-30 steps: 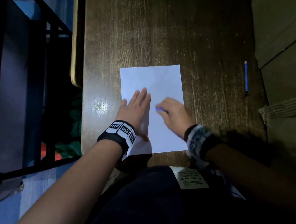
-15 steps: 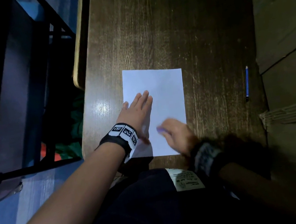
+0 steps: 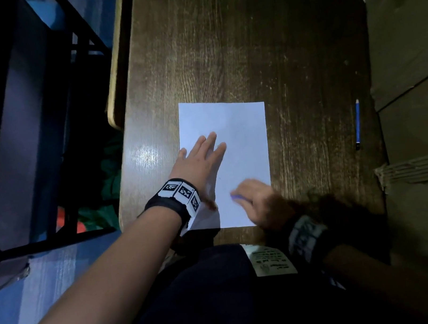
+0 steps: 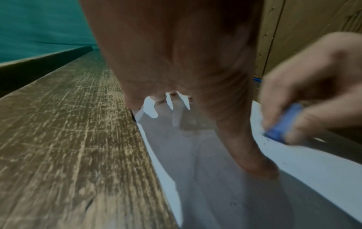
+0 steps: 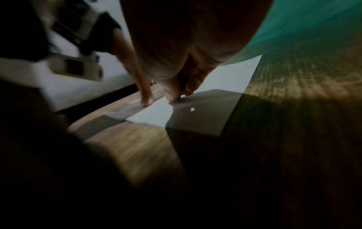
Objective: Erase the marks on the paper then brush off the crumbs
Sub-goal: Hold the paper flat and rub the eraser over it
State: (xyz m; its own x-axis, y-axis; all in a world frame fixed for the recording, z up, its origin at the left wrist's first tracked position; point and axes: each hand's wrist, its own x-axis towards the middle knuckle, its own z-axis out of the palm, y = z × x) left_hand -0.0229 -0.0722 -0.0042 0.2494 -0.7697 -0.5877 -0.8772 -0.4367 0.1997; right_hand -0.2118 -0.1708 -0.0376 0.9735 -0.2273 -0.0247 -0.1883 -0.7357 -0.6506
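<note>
A white sheet of paper [image 3: 234, 136] lies on the dark wooden desk [image 3: 242, 31] near its front edge. My left hand [image 3: 203, 155] lies flat on the sheet's left side, fingers straight, pressing it down. My right hand [image 3: 258, 199] pinches a small blue eraser [image 3: 236, 197] and rubs it on the lower part of the sheet; the hand is blurred. In the left wrist view the blue eraser [image 4: 282, 125] touches the paper [image 4: 305, 167], with a few tiny dark specks beside it. In the right wrist view the fingertips [image 5: 172, 96] press down on the paper [image 5: 225, 79].
A blue pencil [image 3: 357, 123] lies on the desk at the right, near a brown cardboard box [image 3: 414, 74]. The desk's left edge [image 3: 120, 73] drops to a dark chair frame and blue floor. My dark clothing sits against the front edge.
My right hand with the eraser has slid down the sheet toward its lower edge and my body. The left hand stays flat on the paper.
</note>
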